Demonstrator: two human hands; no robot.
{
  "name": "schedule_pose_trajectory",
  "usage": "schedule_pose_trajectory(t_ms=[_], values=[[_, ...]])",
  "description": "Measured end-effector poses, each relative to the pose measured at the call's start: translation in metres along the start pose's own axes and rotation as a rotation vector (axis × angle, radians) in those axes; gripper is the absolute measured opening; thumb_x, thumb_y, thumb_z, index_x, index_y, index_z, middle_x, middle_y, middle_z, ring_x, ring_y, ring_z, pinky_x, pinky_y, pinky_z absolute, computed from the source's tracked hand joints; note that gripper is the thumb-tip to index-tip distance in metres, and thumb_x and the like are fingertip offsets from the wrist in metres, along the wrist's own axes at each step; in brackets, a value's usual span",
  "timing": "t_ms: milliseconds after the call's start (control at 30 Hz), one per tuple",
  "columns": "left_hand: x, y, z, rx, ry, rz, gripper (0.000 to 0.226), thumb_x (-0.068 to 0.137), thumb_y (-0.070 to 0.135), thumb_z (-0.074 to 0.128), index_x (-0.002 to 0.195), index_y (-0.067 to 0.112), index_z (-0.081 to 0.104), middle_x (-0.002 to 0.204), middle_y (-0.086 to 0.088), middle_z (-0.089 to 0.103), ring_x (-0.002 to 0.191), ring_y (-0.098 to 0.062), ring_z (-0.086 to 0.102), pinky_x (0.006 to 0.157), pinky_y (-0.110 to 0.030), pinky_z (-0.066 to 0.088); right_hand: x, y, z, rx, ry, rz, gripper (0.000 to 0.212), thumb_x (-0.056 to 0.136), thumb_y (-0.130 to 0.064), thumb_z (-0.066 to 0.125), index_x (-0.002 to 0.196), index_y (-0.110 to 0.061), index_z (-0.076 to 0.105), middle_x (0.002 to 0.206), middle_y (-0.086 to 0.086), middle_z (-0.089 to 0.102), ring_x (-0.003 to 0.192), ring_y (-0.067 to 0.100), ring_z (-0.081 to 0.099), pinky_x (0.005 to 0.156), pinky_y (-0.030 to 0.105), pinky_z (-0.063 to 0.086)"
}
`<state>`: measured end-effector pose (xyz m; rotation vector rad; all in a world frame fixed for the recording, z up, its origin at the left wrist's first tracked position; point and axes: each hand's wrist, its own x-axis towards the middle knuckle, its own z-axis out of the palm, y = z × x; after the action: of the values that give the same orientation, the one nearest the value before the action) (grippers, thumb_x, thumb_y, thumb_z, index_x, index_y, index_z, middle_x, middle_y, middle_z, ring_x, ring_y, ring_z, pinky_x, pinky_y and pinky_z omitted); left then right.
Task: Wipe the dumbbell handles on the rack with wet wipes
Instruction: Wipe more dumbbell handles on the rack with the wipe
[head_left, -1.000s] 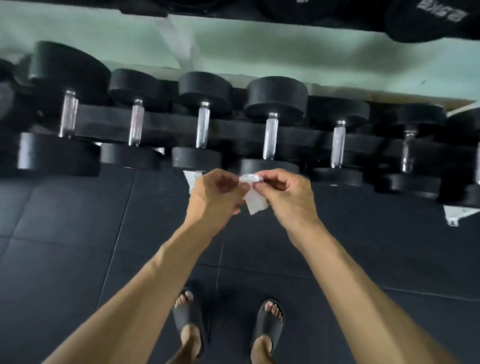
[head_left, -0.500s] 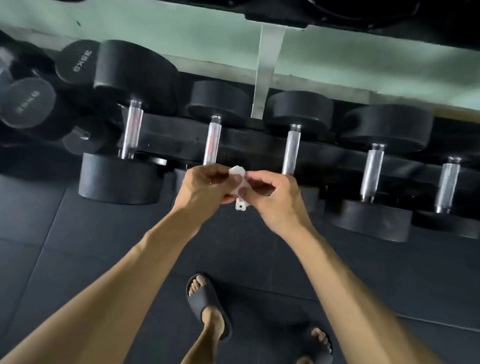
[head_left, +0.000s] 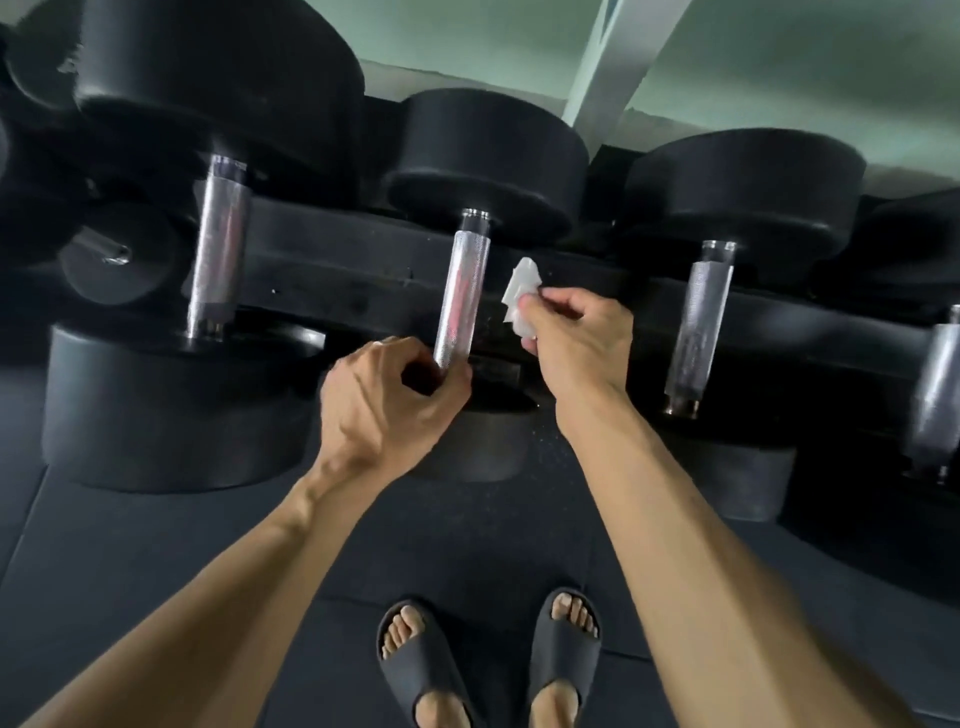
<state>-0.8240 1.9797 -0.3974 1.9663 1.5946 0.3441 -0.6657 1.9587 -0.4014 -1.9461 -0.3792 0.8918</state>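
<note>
Black dumbbells with knurled metal handles lie side by side on a low black rack (head_left: 332, 280). My left hand (head_left: 384, 400) grips the near end of the middle dumbbell's handle (head_left: 462, 291). My right hand (head_left: 576, 343) pinches a crumpled white wet wipe (head_left: 519, 301) just to the right of that handle, a small gap apart from it. A thicker handle (head_left: 215, 249) sits to the left, and another handle (head_left: 698, 322) to the right.
Dark rubber floor tiles (head_left: 130, 545) stretch in front of the rack. My feet in dark slides (head_left: 421, 670) stand close to it. A grey upright post (head_left: 618, 62) and a pale green wall (head_left: 779, 78) rise behind the dumbbells.
My hands were together holding the wipe; now they have parted. The left hand has taken the middle handle and the right keeps the wipe. The view has moved closer to the rack.
</note>
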Motion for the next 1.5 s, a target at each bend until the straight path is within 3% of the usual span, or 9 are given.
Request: schedule_pose_trajectory(t_ms=[100,200,300,500,700,967,1167,1367,1500], values=[[-0.001,-0.007,0.000,-0.055,0.030,0.060,0.042,0.073,0.058,0.057,0.057,0.019,0.060,0.059,0.010,0.059,0.060,-0.008,0.056,0.058,-0.028,0.042,0.017,0.006,0.017,0.004,0.024,0.049,0.007,0.085,-0.025,0.076,0.088,-0.025,0.070,0.105,0.002,0.071,0.088,0.010,0.070,0.077,0.019,0.057],[0.002,-0.015,-0.002,-0.107,0.032,0.076,0.040,0.070,0.057,0.054,0.055,0.020,0.058,0.056,0.011,0.055,0.057,-0.008,0.054,0.056,-0.027,0.039,0.030,0.011,0.029,-0.048,0.027,0.035,0.015,0.084,-0.025,0.077,0.097,-0.018,0.073,0.114,0.006,0.068,0.094,0.013,0.068,0.075,0.014,0.055],[0.005,-0.022,-0.007,-0.143,0.027,0.089,0.033,0.070,0.056,0.055,0.054,0.027,0.054,0.053,0.011,0.053,0.055,-0.006,0.052,0.054,-0.027,0.035,0.030,-0.001,0.034,-0.013,0.016,-0.117,0.020,0.085,-0.015,0.077,0.104,-0.013,0.074,0.100,-0.004,0.070,0.080,-0.001,0.067,0.072,0.008,0.052],[0.007,-0.025,-0.007,-0.166,0.016,0.108,0.030,0.070,0.055,0.056,0.052,0.034,0.047,0.057,0.020,0.055,0.053,-0.005,0.050,0.051,-0.015,0.028,0.034,-0.014,0.047,-0.072,-0.006,-0.346,0.014,0.086,-0.007,0.073,0.100,-0.010,0.078,0.093,-0.006,0.075,0.075,0.000,0.070,0.084,0.026,0.059],[0.007,-0.027,-0.007,-0.161,0.011,0.134,0.030,0.071,0.055,0.055,0.053,0.032,0.047,0.055,0.018,0.055,0.052,-0.005,0.050,0.049,-0.012,0.029,0.010,0.009,0.032,-0.265,-0.160,-0.286,0.010,0.087,-0.010,0.075,0.096,-0.009,0.078,0.080,-0.012,0.067,0.066,-0.004,0.061,0.068,0.008,0.053],[0.008,-0.027,-0.007,-0.135,0.011,0.150,0.030,0.070,0.056,0.053,0.053,0.033,0.046,0.056,0.025,0.055,0.051,-0.001,0.050,0.048,-0.010,0.029,0.040,-0.010,0.047,-0.025,-0.050,-0.301,0.017,0.087,-0.008,0.074,0.103,-0.013,0.078,0.098,-0.004,0.076,0.083,0.003,0.071,0.084,0.019,0.057],[0.007,-0.027,-0.005,-0.104,0.025,0.129,0.033,0.069,0.058,0.051,0.053,0.030,0.047,0.047,0.012,0.047,0.051,-0.006,0.049,0.051,-0.019,0.029,0.002,0.018,0.022,-0.284,-0.270,-0.254,0.009,0.082,-0.004,0.075,0.084,-0.012,0.078,0.071,-0.016,0.067,0.058,-0.010,0.061,0.059,0.006,0.046],[0.007,-0.027,-0.003,-0.099,0.027,0.114,0.035,0.067,0.059,0.051,0.052,0.027,0.049,0.046,0.014,0.046,0.054,-0.004,0.050,0.050,-0.012,0.026,0.035,-0.012,0.041,-0.108,-0.052,-0.371,0.008,0.083,-0.006,0.077,0.087,-0.012,0.078,0.078,-0.017,0.067,0.072,-0.004,0.066,0.075,0.012,0.053],[0.006,-0.025,-0.003,-0.093,0.034,0.113,0.033,0.067,0.059,0.049,0.051,0.031,0.044,0.046,0.013,0.045,0.052,-0.004,0.049,0.052,-0.019,0.027,0.006,0.010,0.024,-0.326,-0.237,-0.259,0.008,0.080,-0.009,0.079,0.078,-0.016,0.077,0.077,-0.011,0.070,0.072,0.003,0.066,0.069,0.016,0.055]])
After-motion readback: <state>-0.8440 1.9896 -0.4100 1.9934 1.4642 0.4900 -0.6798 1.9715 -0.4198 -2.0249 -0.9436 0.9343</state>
